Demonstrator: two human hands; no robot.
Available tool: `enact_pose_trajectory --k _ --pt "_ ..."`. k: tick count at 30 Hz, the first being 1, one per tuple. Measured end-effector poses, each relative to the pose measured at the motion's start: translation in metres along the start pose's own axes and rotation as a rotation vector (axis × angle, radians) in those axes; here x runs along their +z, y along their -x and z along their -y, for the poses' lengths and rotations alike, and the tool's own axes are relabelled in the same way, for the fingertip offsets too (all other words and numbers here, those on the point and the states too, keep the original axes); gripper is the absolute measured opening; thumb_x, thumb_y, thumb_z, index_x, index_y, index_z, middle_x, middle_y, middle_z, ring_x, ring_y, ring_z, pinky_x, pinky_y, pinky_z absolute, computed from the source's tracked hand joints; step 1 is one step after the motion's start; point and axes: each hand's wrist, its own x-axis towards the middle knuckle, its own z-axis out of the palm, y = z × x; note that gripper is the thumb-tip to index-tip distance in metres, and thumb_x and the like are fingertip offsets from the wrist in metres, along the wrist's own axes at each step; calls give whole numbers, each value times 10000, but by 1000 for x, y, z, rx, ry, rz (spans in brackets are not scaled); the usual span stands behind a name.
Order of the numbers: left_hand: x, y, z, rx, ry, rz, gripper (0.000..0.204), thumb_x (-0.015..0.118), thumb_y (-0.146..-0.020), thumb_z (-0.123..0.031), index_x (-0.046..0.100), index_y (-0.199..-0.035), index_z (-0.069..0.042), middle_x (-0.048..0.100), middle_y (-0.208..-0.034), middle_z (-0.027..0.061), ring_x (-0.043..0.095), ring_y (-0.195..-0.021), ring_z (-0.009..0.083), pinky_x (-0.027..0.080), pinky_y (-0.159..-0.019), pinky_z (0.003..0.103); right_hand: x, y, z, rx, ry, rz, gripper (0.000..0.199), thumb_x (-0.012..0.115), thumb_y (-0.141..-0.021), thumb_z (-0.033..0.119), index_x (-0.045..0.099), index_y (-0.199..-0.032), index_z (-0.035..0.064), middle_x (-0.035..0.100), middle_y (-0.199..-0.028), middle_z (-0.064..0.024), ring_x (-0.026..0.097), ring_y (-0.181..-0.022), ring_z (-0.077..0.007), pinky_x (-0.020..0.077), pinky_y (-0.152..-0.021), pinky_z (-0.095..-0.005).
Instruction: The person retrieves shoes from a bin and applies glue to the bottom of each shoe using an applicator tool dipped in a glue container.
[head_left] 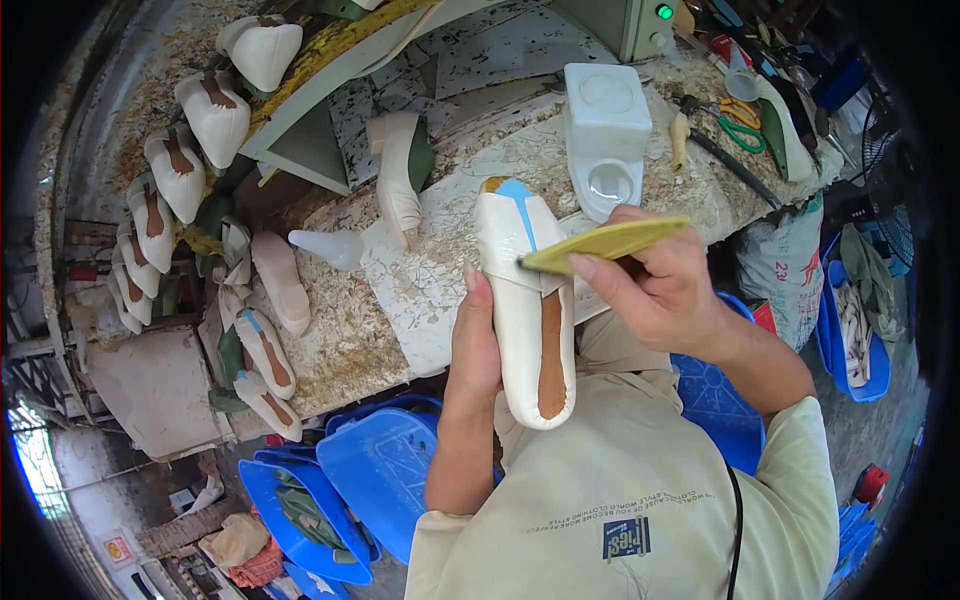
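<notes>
A cream shoe upper (520, 350) stands tilted before my chest, its underside facing me. A brown strip runs along the middle of that underside, and a blue strip marks the upper end. My left hand (475, 335) grips the shoe from its left side, with the thumb along the edge. In my right hand (655, 300) is a flat yellow tool (605, 243), pinched between thumb and fingers. Its dark tip touches or nearly touches the shoe near the middle; the exact contact cannot be told.
On the stained workbench (400, 310) lie a white plastic container (606, 110), a pale shoe (400, 185) and green-handled scissors (740, 135). Several cream shoes (215, 120) line a rack at left. Blue bins (380, 470) stand below. A metal-framed box with a green light (664, 12) is at the back.
</notes>
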Motion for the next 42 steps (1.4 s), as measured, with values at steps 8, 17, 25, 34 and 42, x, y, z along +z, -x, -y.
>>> enact_pose_trajectory --k 8,17,25,34,42 --pt "4 4 3 -15 23 38 697 234 -989 -559 451 -1307 22 601 -1155 169 630 -990 214 524 -850 348 -3 -1 0 -46 30 29 132 644 -835 57 681 -932 -24 659 -819 -133 613 -657 -224 458 -568 -310" --pt "-16 -8 -10 -20 287 -4 672 246 -989 -557 418 -1356 -21 576 -1215 130 604 -1046 221 501 -903 358 29 16 15 -34 -277 324 169 654 -836 33 690 -1001 44 606 -834 -100 604 -740 -216 473 -620 -305" --pt "-33 -35 -9 366 318 -40 652 287 -982 -562 403 -1374 -53 551 -1243 96 564 -1106 212 469 -937 353 34 19 2 -327 152 32 191 695 -721 32 653 -905 2 536 -672 -83 563 -594 -227 445 -493 -341" --pt "-17 -45 -24 757 359 -244 655 234 -986 -571 314 -1427 -93 434 -1377 83 445 -1248 239 334 -1071 388 42 41 5 -494 338 -21 323 722 -647 80 652 -946 -19 525 -642 -51 542 -517 -193 411 -422 -324" --pt "-26 -44 -9 803 412 -159 719 277 -954 -625 307 -1431 -88 435 -1385 83 451 -1245 229 343 -1060 391 2 0 -29 197 102 -228 97 644 -839 47 676 -918 -1 593 -700 -65 519 -567 -136 408 -523 -280"
